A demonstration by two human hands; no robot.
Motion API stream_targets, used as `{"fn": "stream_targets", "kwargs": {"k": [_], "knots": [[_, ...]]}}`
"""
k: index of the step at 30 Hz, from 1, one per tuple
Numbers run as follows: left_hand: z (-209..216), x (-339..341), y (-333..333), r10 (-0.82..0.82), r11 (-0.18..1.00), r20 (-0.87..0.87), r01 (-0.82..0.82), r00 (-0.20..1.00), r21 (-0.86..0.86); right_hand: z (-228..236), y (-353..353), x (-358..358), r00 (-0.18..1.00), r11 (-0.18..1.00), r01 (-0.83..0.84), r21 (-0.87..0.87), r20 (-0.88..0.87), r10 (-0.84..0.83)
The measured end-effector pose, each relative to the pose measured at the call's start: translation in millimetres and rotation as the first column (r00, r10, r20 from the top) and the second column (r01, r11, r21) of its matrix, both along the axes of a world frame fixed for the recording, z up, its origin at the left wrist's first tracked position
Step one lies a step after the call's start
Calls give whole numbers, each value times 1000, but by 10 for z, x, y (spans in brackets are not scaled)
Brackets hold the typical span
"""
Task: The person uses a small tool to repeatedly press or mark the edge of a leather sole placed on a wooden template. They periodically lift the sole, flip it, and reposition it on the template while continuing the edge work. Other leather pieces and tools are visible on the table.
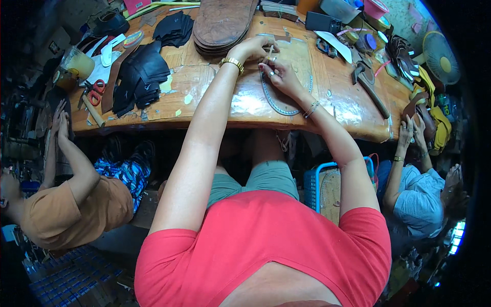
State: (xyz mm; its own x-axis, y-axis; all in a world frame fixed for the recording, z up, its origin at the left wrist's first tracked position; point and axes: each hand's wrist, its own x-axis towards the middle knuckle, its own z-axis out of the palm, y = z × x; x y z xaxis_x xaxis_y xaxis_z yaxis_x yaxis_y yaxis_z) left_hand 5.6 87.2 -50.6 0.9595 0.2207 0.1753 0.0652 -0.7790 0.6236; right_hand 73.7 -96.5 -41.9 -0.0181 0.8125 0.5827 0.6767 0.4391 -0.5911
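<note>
Glossy worktable (340,84) beneath one flat, tan, round-ended, pale-edged panel (297,65).

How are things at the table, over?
Left hand, right hand: close together, fingers bent, at the panel. Panel: flat, rounded near end, pale dotted rim. In the way: hands cover part; brown stack beside left hand.

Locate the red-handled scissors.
In the head view, the red-handled scissors lie at the left of the wooden table, beside the brown strip, near stacked black pieces.
</note>
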Motion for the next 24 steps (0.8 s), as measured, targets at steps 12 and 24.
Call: {"fn": "stream_targets", "kwargs": {"k": [12, 24], "knots": [[-96, -5, 114, -9, 968, -11, 6, 1000, -252, -52, 109, 29, 979, 997, 8, -76, -203, -24], [-11, -51, 64, -20, 976, 34, 27, 999, -217, 2, 111, 61, 905, 965, 22, -262, -405, -131]]}}
